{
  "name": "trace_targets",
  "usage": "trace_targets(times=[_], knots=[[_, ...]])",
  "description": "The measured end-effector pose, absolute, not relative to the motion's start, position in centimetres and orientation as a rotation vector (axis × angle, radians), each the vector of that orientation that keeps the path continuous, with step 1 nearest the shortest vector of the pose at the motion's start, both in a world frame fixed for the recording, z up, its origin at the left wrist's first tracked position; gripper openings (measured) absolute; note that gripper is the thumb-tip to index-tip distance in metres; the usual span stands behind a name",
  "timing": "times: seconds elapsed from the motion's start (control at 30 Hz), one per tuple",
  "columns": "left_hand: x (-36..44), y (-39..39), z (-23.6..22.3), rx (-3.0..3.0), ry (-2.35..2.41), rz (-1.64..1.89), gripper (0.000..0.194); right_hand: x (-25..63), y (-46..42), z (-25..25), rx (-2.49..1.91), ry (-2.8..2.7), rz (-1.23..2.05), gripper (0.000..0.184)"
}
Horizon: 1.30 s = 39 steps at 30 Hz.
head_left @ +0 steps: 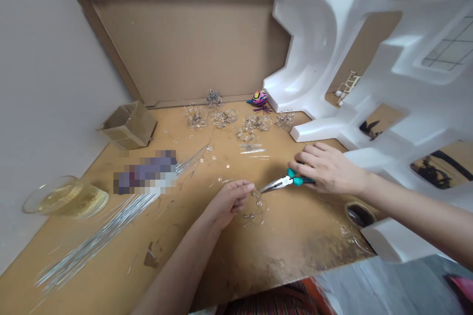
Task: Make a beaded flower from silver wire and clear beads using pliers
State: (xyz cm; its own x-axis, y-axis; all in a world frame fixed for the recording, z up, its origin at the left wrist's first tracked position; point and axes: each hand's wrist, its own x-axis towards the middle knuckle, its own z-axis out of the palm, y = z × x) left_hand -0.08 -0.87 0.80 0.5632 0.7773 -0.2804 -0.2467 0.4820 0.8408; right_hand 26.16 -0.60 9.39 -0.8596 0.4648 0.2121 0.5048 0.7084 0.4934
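Note:
My right hand (325, 167) is wrapped round the green-and-black handles of long-nose pliers (281, 183), whose tips point left. Fingers of my left hand (236, 199) pinch a thin wire piece with clear beads (258, 203), which hangs in loops just above or on the table below the fingertips. The plier tips are at the wire, close to my left thumb; whether the jaws grip it is too small to tell. Loose clear beads (228, 166) and short cut wires (253, 149) lie beyond my hands.
Several finished-looking bead-and-wire clusters (224, 118) stand along the back, near a colourful ball-like object (259, 98). A long wire bundle (99, 241), a cardboard box (127, 125) and a glass cup (70, 198) are at left. White moulded foam (314, 59) and a tape roll (359, 214) are at right.

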Motion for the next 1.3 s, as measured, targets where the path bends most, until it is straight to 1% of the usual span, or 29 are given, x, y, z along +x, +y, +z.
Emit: trace_targets(times=[0.37, 1.0, 1.3], knots=[[0.01, -0.85, 0.89, 0.818, 0.717, 0.690, 0.023, 26.05, -0.60, 9.24, -0.766, -2.827, -0.862, 0.020], [-0.15, -0.90, 0.83, 0.803, 0.659, 0.622, 0.027, 25.70, -0.95, 9.44, -0.764, -2.841, -0.812, 0.022], [-0.13, -0.99, 0.95, 0.804, 0.634, 0.601, 0.028, 25.72, -0.97, 9.29, -0.777, -2.849, -0.838, 0.022]])
